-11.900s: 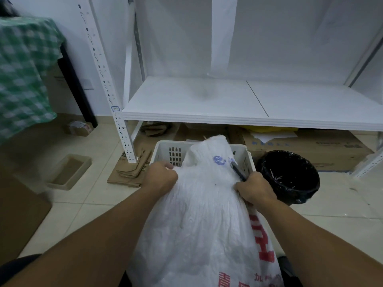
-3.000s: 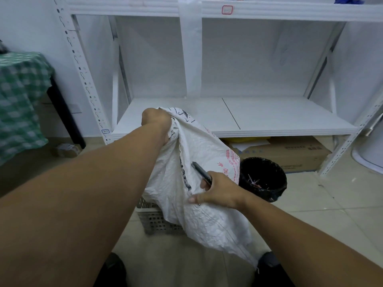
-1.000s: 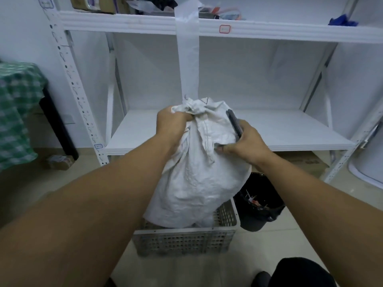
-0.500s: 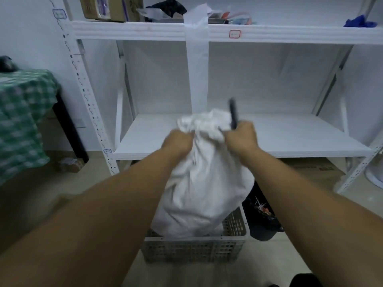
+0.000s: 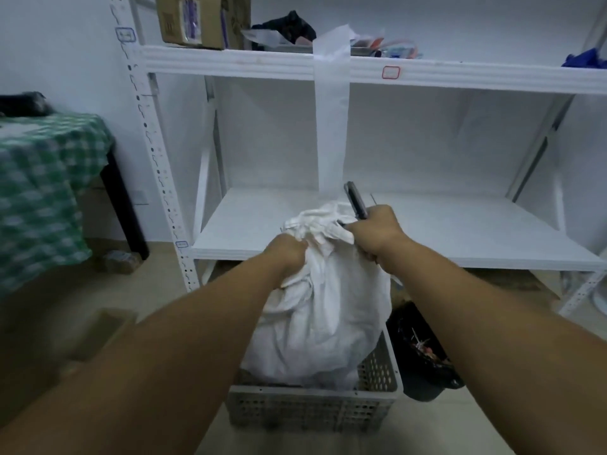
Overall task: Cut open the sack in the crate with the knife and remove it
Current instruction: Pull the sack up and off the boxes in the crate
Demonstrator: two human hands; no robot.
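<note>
Both hands grip the bunched top of the white sack point(image 5: 323, 310) at frame centre: the left hand point(image 5: 289, 252) clenches the cloth, the right hand point(image 5: 377, 233) also holds the knife point(image 5: 355, 200). The sack's bottom sits in the crate point(image 5: 312, 410); removing is not finished.

Looks dim, cool and bluish, softly and evenly lit. Darkens beneath the lower shelf point(image 5: 460, 261) toward 4 o'clock. Smears with motion blur across the checked cloth point(image 5: 42, 192) at 9 o'clock and the floor point(image 5: 39, 307) at 8. Bows the shelf upright point(image 5: 154, 159) at 10 o'clock, wide-angle.
</note>
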